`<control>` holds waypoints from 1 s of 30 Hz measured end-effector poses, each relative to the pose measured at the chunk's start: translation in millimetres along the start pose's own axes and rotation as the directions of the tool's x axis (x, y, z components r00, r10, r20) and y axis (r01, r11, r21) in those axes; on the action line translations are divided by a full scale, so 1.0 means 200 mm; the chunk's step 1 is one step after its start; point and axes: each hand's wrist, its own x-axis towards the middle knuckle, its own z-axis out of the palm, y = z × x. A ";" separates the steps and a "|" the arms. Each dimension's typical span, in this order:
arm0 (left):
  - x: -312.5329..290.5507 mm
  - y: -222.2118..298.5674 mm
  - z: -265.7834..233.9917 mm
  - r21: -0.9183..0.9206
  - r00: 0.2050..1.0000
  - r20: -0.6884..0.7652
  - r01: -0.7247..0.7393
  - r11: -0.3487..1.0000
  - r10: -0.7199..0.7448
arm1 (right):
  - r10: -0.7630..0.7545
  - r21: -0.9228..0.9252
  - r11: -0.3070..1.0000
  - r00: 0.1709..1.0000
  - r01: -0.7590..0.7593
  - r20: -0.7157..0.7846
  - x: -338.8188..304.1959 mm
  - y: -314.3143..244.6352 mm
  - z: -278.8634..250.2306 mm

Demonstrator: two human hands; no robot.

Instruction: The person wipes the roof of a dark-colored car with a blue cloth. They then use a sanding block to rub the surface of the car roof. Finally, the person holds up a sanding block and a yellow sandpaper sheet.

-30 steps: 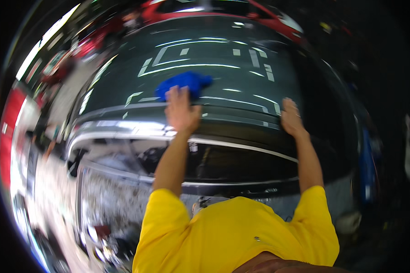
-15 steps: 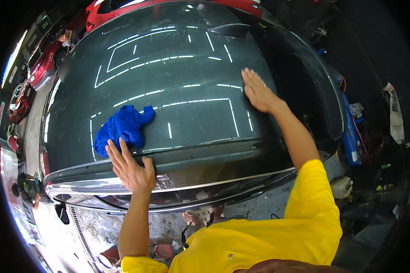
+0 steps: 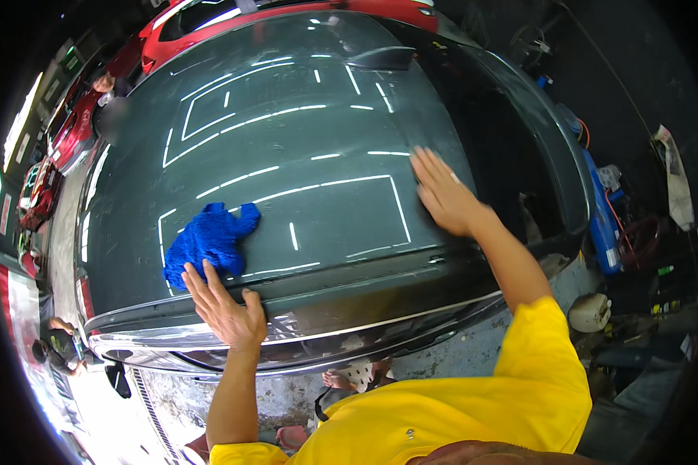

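A dark, glossy car roof [image 3: 341,209] spreads out in front of me, with ceiling lights mirrored in it. Near the roof's left front edge lies a crumpled blue cloth [image 3: 211,239]. My left hand [image 3: 229,314] rests on the roof edge with its fingers apart, their tips at the near side of the cloth. Farther right, my right hand [image 3: 446,194] is laid flat on the roof by the dark rear window [image 3: 512,139]. It holds nothing, and its fingers are stretched out. A small fin [image 3: 380,59] stands at the roof's far right.
Beyond this car is a red car [image 3: 209,23]; other red cars [image 3: 39,186] stand at the left. One person [image 3: 105,81] is at the far left, another [image 3: 58,341] lower left. A blue tank [image 3: 603,217] and a pale jug [image 3: 589,312] are at the right.
My right hand has slid a little toward me over the roof. My left hand stays by the blue cloth. The whole view has shifted slightly.
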 end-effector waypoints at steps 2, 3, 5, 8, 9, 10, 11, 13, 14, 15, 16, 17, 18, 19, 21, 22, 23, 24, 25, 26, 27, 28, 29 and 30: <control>-0.01 -0.01 -0.03 -0.041 0.999 0.000 -0.037 0.998 0.037 | 0.033 0.056 0.998 0.996 -0.038 0.078 -0.35 -0.18 -0.08; -0.02 0.01 -0.04 -0.051 0.999 0.016 -0.034 0.998 0.034 | 0.054 0.080 0.995 0.991 -0.065 0.125 -0.48 -0.20 -0.07; -0.02 0.06 -0.06 -0.023 0.998 0.061 -0.021 1.000 0.022 | 0.058 0.045 0.997 0.984 -0.067 0.170 -0.52 -0.14 -0.04; -0.03 0.02 -0.06 -0.034 0.994 0.107 -0.032 0.999 0.035 | 0.078 0.003 0.997 0.989 -0.079 0.125 -0.06 0.12 0.03; -0.03 0.02 -0.08 -0.059 0.994 0.098 -0.038 0.998 0.044 | 0.082 -0.012 0.997 0.993 -0.081 0.087 0.17 0.23 0.05; -0.03 0.01 -0.07 -0.056 0.994 0.100 -0.032 0.998 0.038 | 0.116 -0.021 0.993 0.991 -0.115 0.069 0.40 0.33 0.07; -0.04 0.00 -0.08 -0.047 0.994 0.103 -0.028 0.999 0.032 | 0.149 -0.022 0.989 0.988 -0.148 0.052 0.62 0.41 0.10; -0.04 -0.01 -0.08 -0.041 0.995 0.096 -0.011 0.999 0.015 | 0.226 -0.040 0.974 0.973 -0.224 0.040 0.97 0.51 0.16; -0.03 -0.02 -0.08 -0.033 0.995 0.102 -0.008 0.999 0.011 | 0.230 -0.021 0.973 0.973 -0.230 0.030 1.04 0.50 0.18; -0.03 -0.02 -0.09 -0.029 0.995 0.101 0.002 1.000 0.001 | 0.243 -0.011 0.970 0.970 -0.243 0.021 1.07 0.49 0.18; -0.02 -0.01 -0.08 -0.029 0.995 0.099 0.006 1.000 -0.003 | 0.262 -0.002 0.965 0.965 -0.262 0.009 1.05 0.49 0.19; -0.01 0.00 -0.08 -0.034 0.995 0.098 0.005 0.999 -0.002 | 0.266 -0.016 0.964 0.964 -0.266 0.007 1.00 0.49 0.20; 0.01 0.01 -0.07 -0.046 0.995 0.100 0.002 0.999 0.003 | 0.268 -0.039 0.963 0.963 -0.268 0.001 0.96 0.48 0.20; 0.00 0.02 -0.05 -0.056 0.995 0.095 -0.004 0.998 0.009 | 0.270 -0.059 0.961 0.963 -0.270 -0.008 0.91 0.46 0.20; 0.00 0.01 -0.04 -0.064 0.997 0.081 -0.012 0.998 0.017 | 0.181 -0.040 0.983 0.983 -0.181 -0.012 0.56 0.23 0.12; 0.01 0.02 -0.06 -0.065 0.996 0.089 -0.009 0.998 0.014 | 0.107 -0.030 0.994 0.994 -0.108 -0.024 0.36 0.15 0.09; 0.00 0.01 -0.07 -0.051 0.995 0.095 0.002 0.999 0.003 | 0.063 0.004 0.998 0.998 -0.063 -0.011 0.16 0.03 0.06; -0.02 0.01 -0.07 -0.039 0.994 0.106 0.011 0.999 -0.007 | 0.075 0.021 0.997 0.996 -0.076 0.043 -0.03 -0.04 0.05; -0.03 0.02 -0.06 -0.038 0.993 0.115 0.016 0.999 -0.011 | 0.117 0.030 0.992 0.987 -0.121 0.106 -0.22 -0.13 0.01; -0.05 0.01 -0.06 -0.036 0.992 0.123 0.019 0.999 -0.015 | 0.111 0.050 0.992 0.984 -0.119 0.140 -0.38 -0.15 0.01; -0.05 0.02 -0.06 -0.045 0.993 0.116 0.005 0.999 0.001 | 0.137 0.025 0.989 0.974 -0.144 0.179 -0.51 -0.19 0.01; -0.05 0.03 -0.07 -0.049 0.994 0.109 -0.004 0.999 0.009 | 0.133 0.007 0.991 0.974 -0.136 0.182 -0.51 -0.18 0.00; -0.05 0.03 -0.07 -0.047 0.995 0.103 -0.008 0.999 0.012 | 0.122 -0.008 0.992 0.975 -0.123 0.188 -0.50 -0.16 0.01; -0.06 0.02 -0.08 -0.039 0.995 0.102 0.000 0.999 0.004 | 0.132 -0.013 0.991 0.976 -0.131 0.174 -0.38 -0.09 0.01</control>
